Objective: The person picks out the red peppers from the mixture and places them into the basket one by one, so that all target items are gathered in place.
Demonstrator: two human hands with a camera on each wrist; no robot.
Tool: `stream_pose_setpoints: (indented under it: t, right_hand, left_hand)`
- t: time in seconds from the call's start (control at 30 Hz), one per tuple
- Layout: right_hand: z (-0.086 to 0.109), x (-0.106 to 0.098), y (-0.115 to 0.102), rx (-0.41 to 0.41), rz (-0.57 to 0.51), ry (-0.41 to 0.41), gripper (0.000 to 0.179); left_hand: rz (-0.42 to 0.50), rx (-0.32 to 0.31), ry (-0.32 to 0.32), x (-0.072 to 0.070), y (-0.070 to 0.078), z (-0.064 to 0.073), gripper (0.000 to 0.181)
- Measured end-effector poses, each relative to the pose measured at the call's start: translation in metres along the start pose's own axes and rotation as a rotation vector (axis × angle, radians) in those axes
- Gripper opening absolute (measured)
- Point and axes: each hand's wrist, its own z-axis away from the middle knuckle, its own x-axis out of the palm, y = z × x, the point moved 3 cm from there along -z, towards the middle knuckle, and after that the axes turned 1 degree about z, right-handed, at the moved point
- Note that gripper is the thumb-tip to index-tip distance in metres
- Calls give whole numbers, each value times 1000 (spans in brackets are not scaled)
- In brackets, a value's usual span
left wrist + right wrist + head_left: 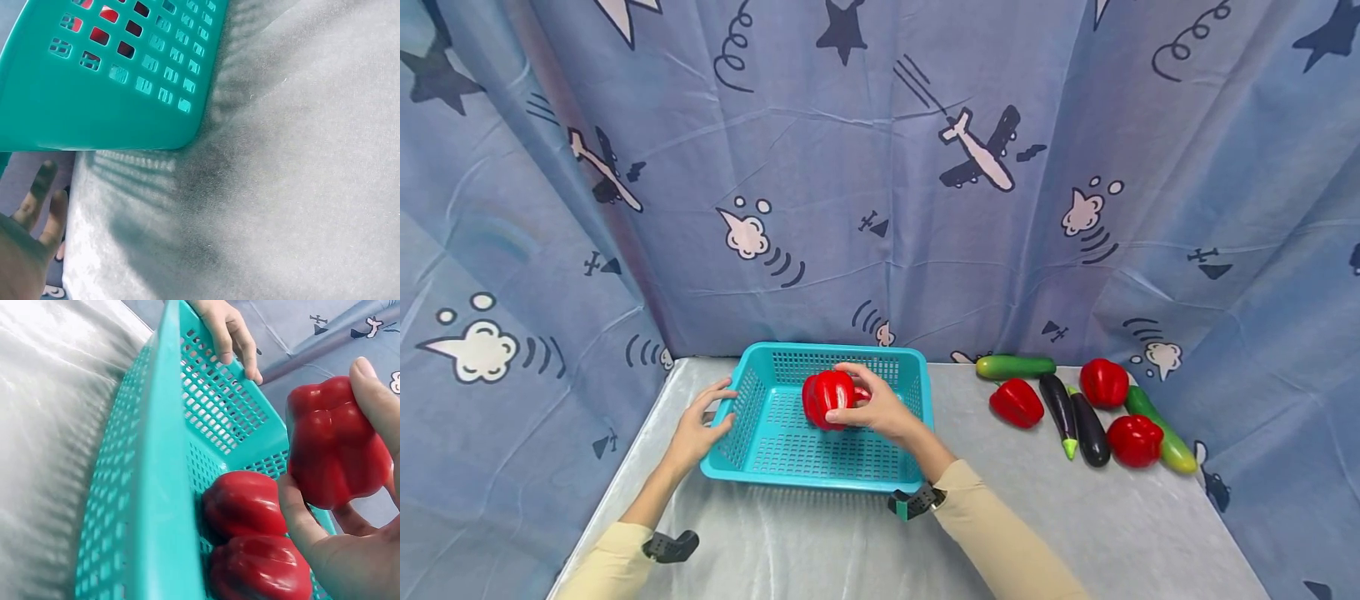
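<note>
My right hand grips a red bell pepper between thumb and fingers, over a turquoise plastic basket. In the right wrist view, the held pepper is raised above two more red bell peppers, an upper one and a lower one, lying side by side in the basket. These are mostly hidden behind the hand and held pepper in the head view. My left hand is at the basket's left rim, with spread, loosely bent fingers reaching over it.
At the right of the pale cloth-covered table lie several vegetables: red bell peppers, dark eggplants and green cucumbers. A blue patterned curtain hangs close behind the basket and along both sides.
</note>
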Motion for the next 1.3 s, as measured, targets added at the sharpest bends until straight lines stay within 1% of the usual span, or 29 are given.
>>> stream_pose_setpoints:
  t: [0.2, 0.33, 0.5, 0.67, 0.73, 0.9, 1.07, 1.3]
  right_hand:
    - [-2, 9, 9, 41, 12, 5, 72]
    - [-3, 15, 13, 89, 20, 13, 73]
    - [-4, 24, 19, 139, 10, -4, 73]
    - [-5, 30, 24, 146, -1, -34, 72]
    - [-5, 31, 26, 139, 23, -34, 71]
    - [-5, 35, 27, 132, 112, -14, 72]
    - [-7, 40, 28, 125, 142, 16, 71]
    - [-9, 46, 32, 196, 110, 39, 71]
  left_hand:
    - [-3, -8, 0, 0, 0, 0, 34]
    - [3, -13, 0, 0, 1, 0, 34]
    - [5, -15, 3, 0, 1, 0, 34]
    - [17, -10, 5, 0, 2, 1, 34]
    - [23, -8, 4, 0, 3, 1, 34]
    - [16, -2, 6, 0, 4, 1, 34]
    - [13, -9, 5, 0, 2, 0, 33]
    - [5, -19, 6, 0, 2, 0, 33]
